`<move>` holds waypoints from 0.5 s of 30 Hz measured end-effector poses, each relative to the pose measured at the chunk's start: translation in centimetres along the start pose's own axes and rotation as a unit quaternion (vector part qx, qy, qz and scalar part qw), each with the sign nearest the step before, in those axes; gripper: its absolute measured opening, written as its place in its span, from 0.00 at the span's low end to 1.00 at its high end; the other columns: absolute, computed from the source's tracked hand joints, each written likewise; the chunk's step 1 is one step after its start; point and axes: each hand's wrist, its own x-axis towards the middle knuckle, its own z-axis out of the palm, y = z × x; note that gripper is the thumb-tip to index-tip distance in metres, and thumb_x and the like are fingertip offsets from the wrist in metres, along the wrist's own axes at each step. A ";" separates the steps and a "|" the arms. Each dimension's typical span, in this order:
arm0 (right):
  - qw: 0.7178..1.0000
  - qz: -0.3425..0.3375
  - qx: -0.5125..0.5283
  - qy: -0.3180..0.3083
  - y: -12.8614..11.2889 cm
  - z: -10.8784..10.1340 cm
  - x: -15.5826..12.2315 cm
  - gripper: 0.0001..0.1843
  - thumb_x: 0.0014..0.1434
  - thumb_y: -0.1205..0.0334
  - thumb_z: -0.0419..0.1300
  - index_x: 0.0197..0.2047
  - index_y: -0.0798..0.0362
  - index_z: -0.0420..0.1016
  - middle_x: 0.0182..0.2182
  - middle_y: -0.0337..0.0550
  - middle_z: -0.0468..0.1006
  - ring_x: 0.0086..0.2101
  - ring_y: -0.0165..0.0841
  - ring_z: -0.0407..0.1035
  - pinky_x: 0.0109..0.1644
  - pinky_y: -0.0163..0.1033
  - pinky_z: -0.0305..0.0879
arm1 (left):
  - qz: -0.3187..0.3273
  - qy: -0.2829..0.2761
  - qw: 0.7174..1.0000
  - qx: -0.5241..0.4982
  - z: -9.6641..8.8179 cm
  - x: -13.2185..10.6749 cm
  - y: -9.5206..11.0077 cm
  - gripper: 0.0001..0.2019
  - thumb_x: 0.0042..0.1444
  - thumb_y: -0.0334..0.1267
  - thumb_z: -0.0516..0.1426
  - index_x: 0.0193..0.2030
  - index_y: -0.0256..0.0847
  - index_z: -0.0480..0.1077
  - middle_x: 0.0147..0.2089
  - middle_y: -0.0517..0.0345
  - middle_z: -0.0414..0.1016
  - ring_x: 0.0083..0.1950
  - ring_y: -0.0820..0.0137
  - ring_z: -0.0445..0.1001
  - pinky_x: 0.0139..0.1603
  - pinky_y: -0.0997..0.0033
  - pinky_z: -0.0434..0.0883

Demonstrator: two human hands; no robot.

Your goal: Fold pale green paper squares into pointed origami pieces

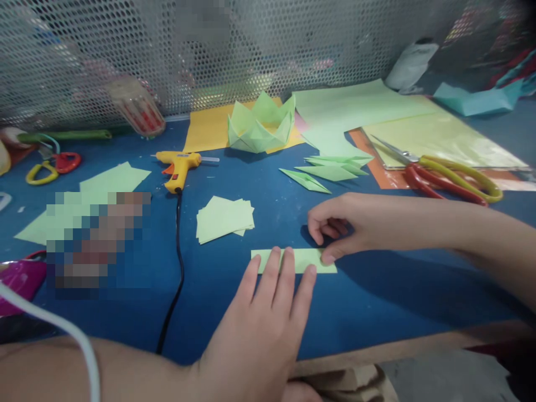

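A folded strip of pale green paper (299, 257) lies lengthwise on the blue table in front of me. My left hand (268, 307) rests flat with spread fingers, their tips on the strip. At the strip's right end, the thumb of my right hand (341, 226) touches the paper; its other fingers curl loosely above the table, apart from the thumb. A stack of small pale green paper pieces (225, 219) is just beyond the strip on the left. Past my right hand lie several folded pointed green paper pieces (335, 167).
A yellow glue gun (180, 167) with a black cord lies left of centre. Behind are a green paper bowl-like shape (262, 125), large green sheets (343, 106) and a metal mesh (251, 50). Scissors (444, 173) lie right, another pair (54, 164) left. A pale cable (62, 329) crosses my left forearm.
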 end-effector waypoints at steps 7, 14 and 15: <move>1.000 0.012 0.017 -0.017 -0.1 -0.2 0.0 0.20 0.53 0.38 0.61 0.36 0.47 0.72 0.28 0.34 0.67 0.27 0.28 0.62 0.29 0.34 0.57 | -0.048 -0.008 0.996 0.081 -0.7 -1.2 0.4 0.59 0.39 0.76 0.54 0.69 0.33 0.51 0.58 0.21 0.67 0.60 0.34 0.66 0.61 0.44 0.51; 0.995 -0.094 0.003 0.038 -0.7 0.1 -0.1 0.18 0.56 0.44 0.61 0.40 0.51 0.71 0.32 0.38 0.69 0.30 0.29 0.64 0.32 0.34 0.59 | -0.067 -0.084 0.980 0.170 -1.6 -1.2 1.0 0.60 0.44 0.77 0.49 0.71 0.34 0.36 0.57 0.26 0.70 0.60 0.34 0.65 0.64 0.38 0.41; 0.992 -0.113 0.002 0.061 -0.9 0.3 0.0 0.19 0.55 0.44 0.62 0.40 0.51 0.71 0.33 0.39 0.70 0.31 0.30 0.64 0.32 0.34 0.59 | -0.065 -0.084 0.979 0.173 -1.6 -1.3 1.1 0.60 0.46 0.77 0.48 0.71 0.32 0.31 0.56 0.26 0.70 0.60 0.34 0.65 0.64 0.38 0.40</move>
